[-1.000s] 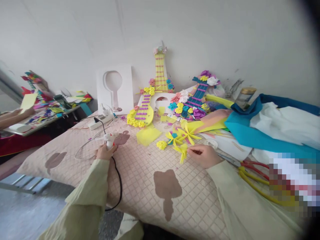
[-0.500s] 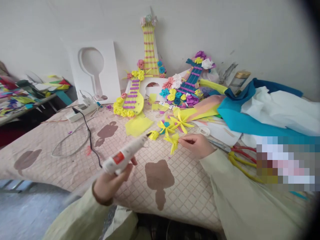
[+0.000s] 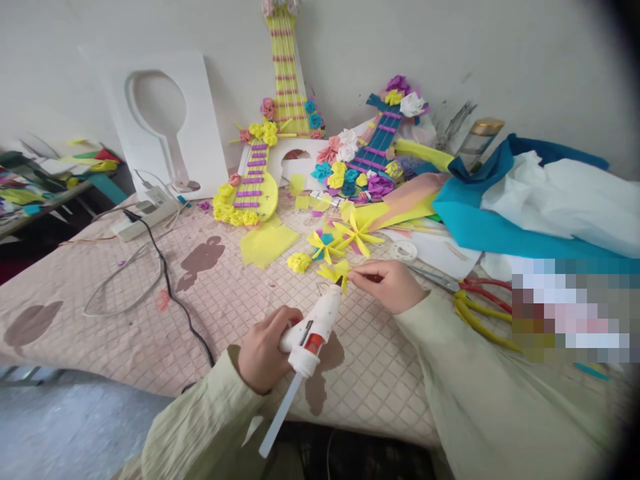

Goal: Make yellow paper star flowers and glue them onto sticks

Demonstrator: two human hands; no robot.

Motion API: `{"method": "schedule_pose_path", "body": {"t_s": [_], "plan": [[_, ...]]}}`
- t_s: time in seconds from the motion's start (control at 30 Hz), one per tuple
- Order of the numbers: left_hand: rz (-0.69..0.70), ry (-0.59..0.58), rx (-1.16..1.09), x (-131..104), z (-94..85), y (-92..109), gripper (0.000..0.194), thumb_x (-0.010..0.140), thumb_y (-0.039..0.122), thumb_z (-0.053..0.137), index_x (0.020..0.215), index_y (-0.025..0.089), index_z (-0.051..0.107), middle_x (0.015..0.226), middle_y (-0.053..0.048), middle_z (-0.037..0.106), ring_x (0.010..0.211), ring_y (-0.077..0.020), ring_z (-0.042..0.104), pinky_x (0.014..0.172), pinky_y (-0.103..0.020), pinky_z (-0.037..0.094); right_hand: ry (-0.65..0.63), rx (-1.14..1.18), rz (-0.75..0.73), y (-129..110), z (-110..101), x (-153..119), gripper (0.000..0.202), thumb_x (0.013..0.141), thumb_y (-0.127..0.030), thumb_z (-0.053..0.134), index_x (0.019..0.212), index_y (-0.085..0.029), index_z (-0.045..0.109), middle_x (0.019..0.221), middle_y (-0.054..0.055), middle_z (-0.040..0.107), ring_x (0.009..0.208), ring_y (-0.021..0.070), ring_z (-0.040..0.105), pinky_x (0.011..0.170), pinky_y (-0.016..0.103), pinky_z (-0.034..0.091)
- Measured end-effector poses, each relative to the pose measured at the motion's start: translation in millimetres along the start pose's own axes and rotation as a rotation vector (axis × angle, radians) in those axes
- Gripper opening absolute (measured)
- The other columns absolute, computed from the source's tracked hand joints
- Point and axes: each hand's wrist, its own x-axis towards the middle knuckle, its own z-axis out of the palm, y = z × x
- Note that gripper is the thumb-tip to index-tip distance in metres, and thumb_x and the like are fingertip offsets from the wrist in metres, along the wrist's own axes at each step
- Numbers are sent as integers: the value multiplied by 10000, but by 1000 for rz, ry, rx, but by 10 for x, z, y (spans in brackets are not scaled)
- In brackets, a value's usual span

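My left hand (image 3: pixel 270 348) is closed round the grip of a white hot glue gun (image 3: pixel 314 328). A long translucent glue stick (image 3: pixel 281 415) juts from the gun's back end. Its dark nozzle points at a yellow paper flower (image 3: pixel 331 271), close enough that I cannot tell whether they touch. My right hand (image 3: pixel 389 284) pinches that flower by its right side. Just behind lie two star-shaped yellow flowers (image 3: pixel 356 233) and a crumpled yellow rosette (image 3: pixel 299 262).
Flower-trimmed paper instruments (image 3: pixel 257 187) lean at the back beside a white cut-out board (image 3: pixel 203 127). Scissors (image 3: pixel 453 285) and blue cloth (image 3: pixel 465 227) lie to the right. On the left are a power strip (image 3: pixel 145 219) and a black cable (image 3: pixel 173 293).
My left hand has swung the glue gun rightward, bringing its nozzle from near the rosette to the flower in my right hand. The whole view has shifted slightly.
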Motion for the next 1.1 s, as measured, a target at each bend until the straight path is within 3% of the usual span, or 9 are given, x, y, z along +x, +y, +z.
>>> {"method": "schedule_pose_path", "body": {"t_s": [0.67, 1.1], "plan": [[-27, -69, 14, 30, 70, -82, 103, 697, 245, 493, 736, 153, 515, 642, -20, 578, 512, -113, 522, 489, -219, 403, -29, -25, -6, 22, -2, 9, 224, 733, -287, 525, 736, -159, 709, 744, 43, 685, 640, 144, 588, 566, 242, 438], [44, -17, 17, 39, 69, -106, 67, 708, 217, 457, 703, 159, 491, 564, 11, 534, 444, -89, 481, 445, -196, 371, -18, 11, -14, 20, 5, 10, 203, 727, -275, 536, 713, -167, 708, 712, 29, 679, 624, 130, 579, 536, 226, 417]]}}
